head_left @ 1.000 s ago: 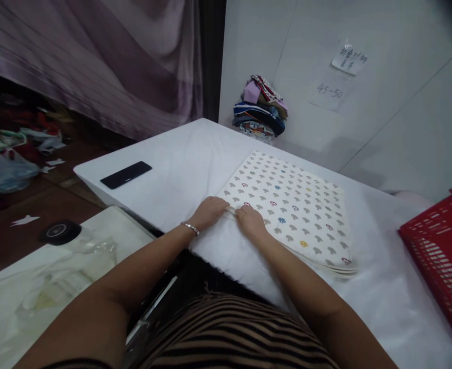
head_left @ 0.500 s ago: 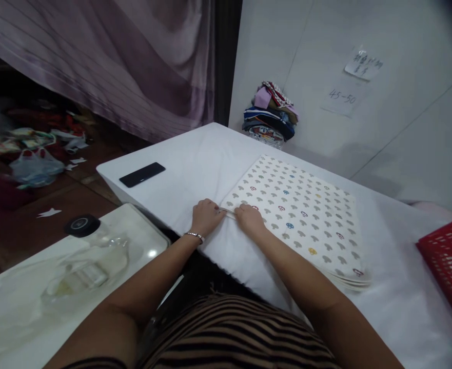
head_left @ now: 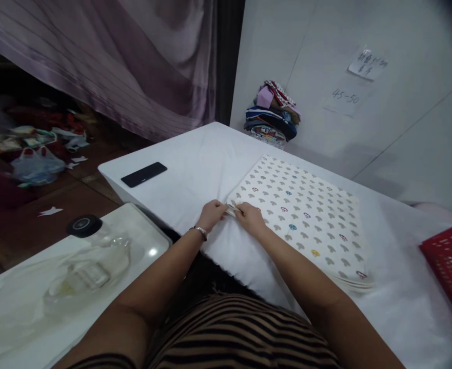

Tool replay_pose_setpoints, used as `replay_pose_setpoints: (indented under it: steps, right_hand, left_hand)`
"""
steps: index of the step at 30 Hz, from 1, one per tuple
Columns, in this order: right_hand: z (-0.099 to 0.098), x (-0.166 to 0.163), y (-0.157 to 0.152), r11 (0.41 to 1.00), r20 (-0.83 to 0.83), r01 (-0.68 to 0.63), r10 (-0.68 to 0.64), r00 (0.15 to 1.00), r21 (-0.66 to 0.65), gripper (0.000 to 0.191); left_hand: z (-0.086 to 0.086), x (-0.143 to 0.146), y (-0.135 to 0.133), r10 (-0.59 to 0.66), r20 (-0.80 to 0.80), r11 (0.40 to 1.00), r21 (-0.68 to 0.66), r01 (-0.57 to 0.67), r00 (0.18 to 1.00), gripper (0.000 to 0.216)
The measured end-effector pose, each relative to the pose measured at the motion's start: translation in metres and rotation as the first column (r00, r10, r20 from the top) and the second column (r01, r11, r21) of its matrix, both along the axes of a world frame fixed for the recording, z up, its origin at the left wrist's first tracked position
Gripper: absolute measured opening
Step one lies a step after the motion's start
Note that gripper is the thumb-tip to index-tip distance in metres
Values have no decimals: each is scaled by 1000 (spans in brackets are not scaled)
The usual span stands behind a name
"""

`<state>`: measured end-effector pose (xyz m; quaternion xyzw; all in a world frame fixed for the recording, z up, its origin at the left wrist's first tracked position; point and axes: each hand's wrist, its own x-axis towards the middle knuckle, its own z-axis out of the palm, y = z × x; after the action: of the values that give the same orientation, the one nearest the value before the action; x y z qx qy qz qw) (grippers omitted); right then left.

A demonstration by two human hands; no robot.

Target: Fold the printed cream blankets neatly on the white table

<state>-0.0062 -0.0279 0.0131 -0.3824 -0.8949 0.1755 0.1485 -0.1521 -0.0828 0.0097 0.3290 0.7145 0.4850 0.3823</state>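
A folded cream cloth printed with small mushrooms (head_left: pixel 302 220) lies flat on the white-covered table (head_left: pixel 195 169). My left hand (head_left: pixel 212 214), with a silver bracelet at the wrist, pinches the cloth's near left corner. My right hand (head_left: pixel 251 217) is closed on the same corner from the other side. The two hands almost touch, and the corner is raised slightly off the table between them.
A black phone (head_left: pixel 144 174) lies near the table's left edge. A pile of folded coloured clothes (head_left: pixel 272 114) sits at the far corner against the wall. A red plastic basket (head_left: pixel 451 266) stands at the right. A lower white surface with a clear bottle (head_left: pixel 85 256) is at my left.
Both hands have stayed at the cloth's near left corner. The corner is now lifted a little between the fingers. The view has shifted slightly.
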Motion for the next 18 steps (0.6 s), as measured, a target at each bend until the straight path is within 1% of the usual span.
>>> replay_pose_setpoints:
  steps: [1, 2, 3, 4, 6, 8, 11, 14, 18]
  right_hand:
    - [0, 0, 0, 1000, -4, -3, 3, 1000, -3, 21]
    - [0, 0, 0, 1000, -8, -3, 3, 1000, -3, 21]
    - [0, 0, 0, 1000, -11, -1, 1, 1000, -1, 22]
    - [1, 0, 0, 1000, -12, -2, 2, 1000, 2, 23]
    - [3, -1, -2, 1000, 5, -14, 14, 1000, 18, 26]
    - [4, -2, -3, 998, 63, -50, 48, 997, 38, 26]
    - [5, -4, -6, 993, 154, -92, 81, 985, 68, 27]
    - [5, -5, -8, 989, 192, -109, 88, 978, 102, 31]
    - [6, -6, -10, 984, 238, -130, 98, 966, 122, 36]
  left_hand:
    - [0, 0, 0, 18, 146, 1000, -3, -18, 989, 13]
    - [0, 0, 0, 36, 260, 999, -1, -37, 965, 15]
    - [0, 0, 0, 58, 331, 998, 1, -62, 942, 16]
    - [0, -1, 0, 80, 360, 996, 3, -87, 929, 18]
    - [-2, -4, 0, 118, 353, 992, 5, -128, 928, 20]
    - [-4, -7, -1, 130, 328, 990, 9, -141, 936, 21]
    - [-6, -9, -3, 104, 316, 994, 10, -113, 943, 26]
    - [-4, -10, -5, 88, 328, 996, 4, -95, 941, 31]
    - [1, -10, -8, 73, 364, 997, -2, -78, 928, 30]
